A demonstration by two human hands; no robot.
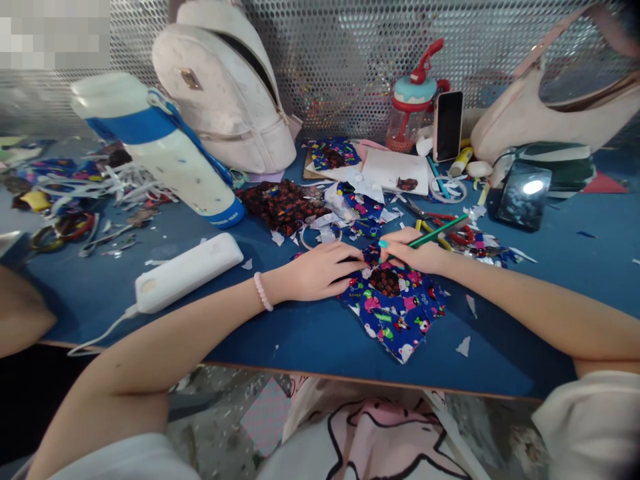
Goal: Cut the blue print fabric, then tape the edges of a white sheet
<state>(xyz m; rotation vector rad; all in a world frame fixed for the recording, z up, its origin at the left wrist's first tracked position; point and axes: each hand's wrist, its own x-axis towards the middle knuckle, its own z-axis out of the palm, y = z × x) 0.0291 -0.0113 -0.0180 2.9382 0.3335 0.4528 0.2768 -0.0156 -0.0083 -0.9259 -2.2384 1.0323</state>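
Note:
A blue printed cloth piece [400, 313] with colourful cartoon figures and ragged edges lies on the table in front of me. Near its upper part sits a dark red-and-black patterned patch [384, 283]. My left hand [320, 272] lies over the cloth's left edge, fingers stretched out and apart, pressing on it. My right hand [413, 253] grips a green pencil [447, 230], which slants up to the right. The pencil's tip is hidden by the fingers, close to the cloth above the patch.
Behind the hands lie dark patterned cloth [285, 205], paper scraps and red-handled pliers [445, 217]. On the left are a white power bank [190, 272] with a cable and a large bottle [165, 153]. Phones [524, 195], a cup [407, 113] and bags [225, 100] stand farther back.

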